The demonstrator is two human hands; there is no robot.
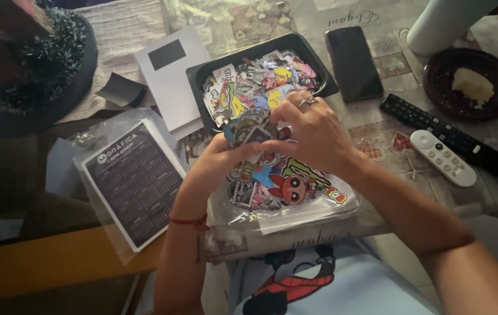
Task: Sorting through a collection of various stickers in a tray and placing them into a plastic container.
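Observation:
My left hand (217,160) and my right hand (313,131) meet over the middle of the table and together pinch a small colourful sticker (253,135) between their fingertips. A ring shows on a finger of the right hand. Below them lies a clear plastic bag of cartoon stickers (295,189). Just behind the hands stands a black tray (260,52) filled with several loose stickers (249,84).
A black calendar card in a clear sleeve (135,181) lies at the left. White paper (170,76), a dark phone (354,61), a black remote (447,134), a white remote (442,157), a dark dish (470,81) and a white cylinder (444,23) surround the tray.

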